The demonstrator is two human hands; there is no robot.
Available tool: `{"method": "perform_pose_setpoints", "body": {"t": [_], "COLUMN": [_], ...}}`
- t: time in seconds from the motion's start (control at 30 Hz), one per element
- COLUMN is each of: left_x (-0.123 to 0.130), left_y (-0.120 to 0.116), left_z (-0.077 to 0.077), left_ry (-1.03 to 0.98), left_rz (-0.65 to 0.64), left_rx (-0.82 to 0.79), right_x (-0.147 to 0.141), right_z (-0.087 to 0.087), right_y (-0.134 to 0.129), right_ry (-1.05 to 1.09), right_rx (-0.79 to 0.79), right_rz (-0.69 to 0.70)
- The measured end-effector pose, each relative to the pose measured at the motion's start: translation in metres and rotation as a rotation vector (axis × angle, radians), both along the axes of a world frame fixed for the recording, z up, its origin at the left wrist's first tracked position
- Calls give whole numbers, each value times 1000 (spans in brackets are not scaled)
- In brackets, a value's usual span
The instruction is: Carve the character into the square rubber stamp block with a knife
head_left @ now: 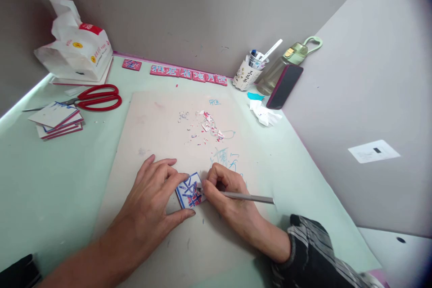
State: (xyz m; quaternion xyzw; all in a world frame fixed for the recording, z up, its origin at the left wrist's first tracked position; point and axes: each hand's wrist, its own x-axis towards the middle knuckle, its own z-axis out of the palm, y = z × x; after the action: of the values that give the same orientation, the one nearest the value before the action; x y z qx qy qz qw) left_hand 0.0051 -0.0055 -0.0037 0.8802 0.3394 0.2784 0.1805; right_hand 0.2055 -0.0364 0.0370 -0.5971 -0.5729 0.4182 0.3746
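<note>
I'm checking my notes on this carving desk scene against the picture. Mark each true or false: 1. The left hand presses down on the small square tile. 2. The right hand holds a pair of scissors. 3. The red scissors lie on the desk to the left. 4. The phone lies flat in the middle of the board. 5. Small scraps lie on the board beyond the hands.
1. True: the left hand rests its fingers on the tile.
2. False: the right hand holds a thin metal tool, tip at the tile.
3. True: the scissors lie left, near a stack of tiles.
4. False: the phone leans against a bottle by the right wall.
5. True: scraps lie scattered on the board.
</note>
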Motion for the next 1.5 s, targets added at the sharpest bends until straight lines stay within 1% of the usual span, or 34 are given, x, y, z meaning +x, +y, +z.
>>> {"method": "perform_pose_setpoints", "body": {"t": [0.2, 0.6, 0.9, 1.07, 1.33, 1.4, 1.5], "left_x": [0, 0, -1, -1, 0, -1, -2], "left_y": [-1, -1, -1, -2, -1, -2, -2], "left_z": [0, 0, -1, -1, 0, 0, 0], "left_ry": [-14, -10, -8, -9, -11, -18, -25], "left_rz": [23, 18, 19, 9, 13, 25, 38], "left_rx": [1, -12, -11, -2, 13, 9, 6], "right_x": [0, 0, 0, 0, 1, 2, 4], "right_z": [-1, 0, 1, -2, -2, -1, -3], "right_y": [0, -1, -1, -2, -6, -6, -6], "right_ry": [22, 32, 4, 9, -57, -47, 28], "right_rx": [8, 10, -4, -6, -26, -24, 2], "right_rz": [-3, 16, 9, 19, 36, 30, 5]}}
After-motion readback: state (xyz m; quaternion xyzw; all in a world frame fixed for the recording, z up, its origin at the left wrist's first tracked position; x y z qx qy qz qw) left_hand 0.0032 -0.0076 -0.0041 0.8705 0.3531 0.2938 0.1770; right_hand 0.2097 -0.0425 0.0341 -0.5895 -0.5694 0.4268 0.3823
